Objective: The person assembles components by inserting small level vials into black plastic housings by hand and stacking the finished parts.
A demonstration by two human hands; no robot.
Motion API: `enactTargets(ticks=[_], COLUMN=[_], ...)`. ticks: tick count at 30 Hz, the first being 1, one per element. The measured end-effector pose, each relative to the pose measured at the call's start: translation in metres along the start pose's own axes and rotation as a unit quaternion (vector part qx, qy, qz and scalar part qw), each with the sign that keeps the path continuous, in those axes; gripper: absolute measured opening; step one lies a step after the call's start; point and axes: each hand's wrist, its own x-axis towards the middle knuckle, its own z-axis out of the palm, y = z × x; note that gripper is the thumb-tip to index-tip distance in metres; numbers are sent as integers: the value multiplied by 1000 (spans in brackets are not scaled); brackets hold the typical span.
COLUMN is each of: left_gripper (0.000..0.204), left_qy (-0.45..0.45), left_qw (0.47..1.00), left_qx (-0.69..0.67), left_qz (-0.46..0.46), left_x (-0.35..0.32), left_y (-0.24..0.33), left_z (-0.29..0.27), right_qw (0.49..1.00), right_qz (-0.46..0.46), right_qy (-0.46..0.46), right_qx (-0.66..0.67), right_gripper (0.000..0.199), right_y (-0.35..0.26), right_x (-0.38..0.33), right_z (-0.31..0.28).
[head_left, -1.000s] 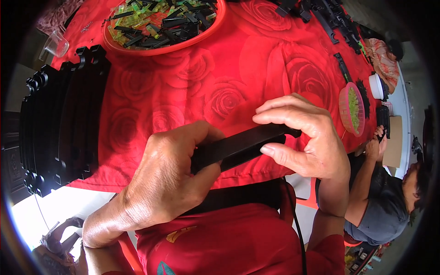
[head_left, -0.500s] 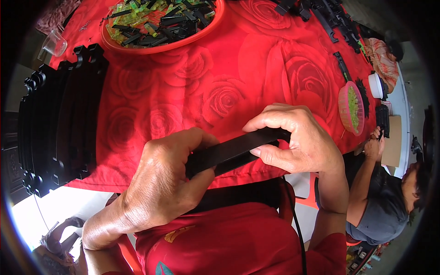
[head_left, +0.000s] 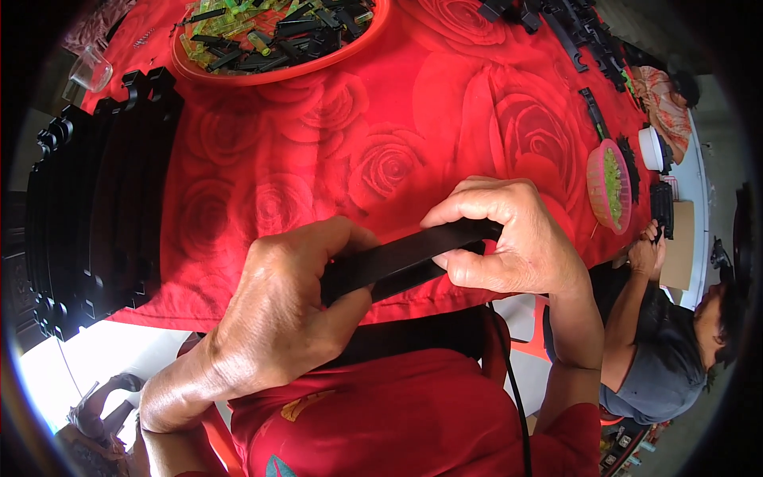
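A long black plastic part (head_left: 397, 256) with a flat top face is held between my two hands, just above the near edge of the table. My left hand (head_left: 288, 298) grips its left end, thumb below and fingers over the far side. Around its right end my right hand (head_left: 513, 238) is closed, with the index finger on top and the thumb pressed at the near side. A slot or second strip shows along the part's underside. Its left end is hidden in my left hand.
Stacked black plastic parts (head_left: 99, 207) stand at the left. A red basin (head_left: 274, 77) of small black and yellow-green pieces sits at the far side. To the right are a pink basket (head_left: 596, 191), a white bowl (head_left: 652, 149), more black parts (head_left: 576, 48) and a co-worker (head_left: 660, 350).
My hands keep their grip on the black part, which has barely moved. The table view has shifted slightly.
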Motion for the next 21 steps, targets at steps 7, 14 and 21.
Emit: enactTargets(ticks=[7,14,21], left_gripper=[23,27,22], left_qy=[-21,1,-8], left_qw=[999,961,977], left_qx=[47,252,202], left_qz=[6,112,65], left_x=[3,8,20], left_y=[-1,-12,-22], left_z=[-9,-10,-5], right_qw=[998,1000,980], right_qz=[29,15,-98], right_qy=[-23,-25,155], right_qx=[57,11,-76], right_gripper=[24,23,31], right_y=[5,9,15], right_x=[2,9,4], right_z=[5,26,38])
